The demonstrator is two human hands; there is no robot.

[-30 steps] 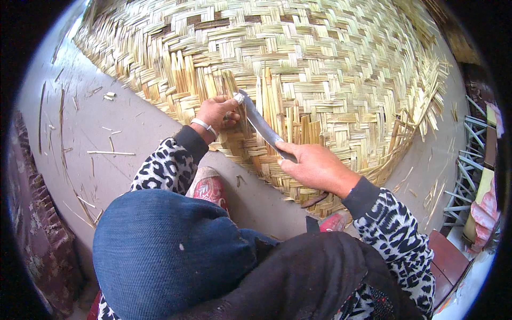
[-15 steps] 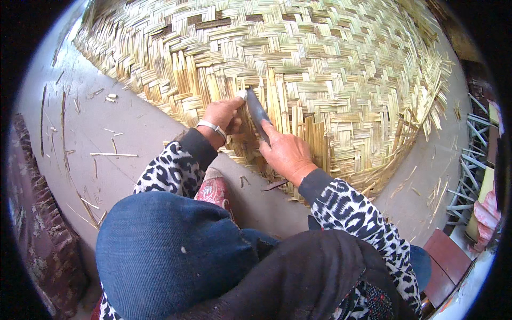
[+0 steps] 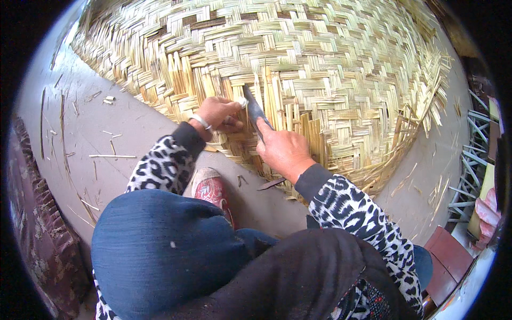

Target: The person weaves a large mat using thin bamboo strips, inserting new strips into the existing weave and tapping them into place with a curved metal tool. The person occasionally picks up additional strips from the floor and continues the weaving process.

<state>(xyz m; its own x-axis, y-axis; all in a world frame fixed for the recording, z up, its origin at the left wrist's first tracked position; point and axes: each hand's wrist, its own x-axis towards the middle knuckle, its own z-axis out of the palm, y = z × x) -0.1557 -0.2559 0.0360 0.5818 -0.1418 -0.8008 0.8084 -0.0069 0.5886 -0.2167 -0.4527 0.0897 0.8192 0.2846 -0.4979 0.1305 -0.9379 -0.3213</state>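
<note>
A large woven mat (image 3: 341, 69) of pale flat split strips spreads before me, with loose strip ends along its near edge. My right hand (image 3: 285, 152) is closed round a dark, flat-bladed knife (image 3: 255, 109), its blade lying over the weave and pointing away from me. Just left of the blade, my left hand (image 3: 220, 113) has its fingers pinched together above the mat's near-left edge. Something white (image 3: 242, 102) shows at those fingertips; whether it is a wrapping or a held piece, I cannot tell. Upright yellowish strips (image 3: 311, 130) stick out beside my right hand.
Strip scraps, including a thin pale stick (image 3: 112, 156), litter the grey floor at left. My patterned red shoe (image 3: 210, 192) is close to the mat's edge. A dark pointed piece (image 3: 271, 184) shows below my right hand. At right are a metal rack (image 3: 469, 160) and a reddish-brown board (image 3: 449, 258).
My left hand and wrist have shifted slightly left, uncovering more of the shoe. The white bit at the fingertips sits a little lower along the blade. The right hand has barely moved.
</note>
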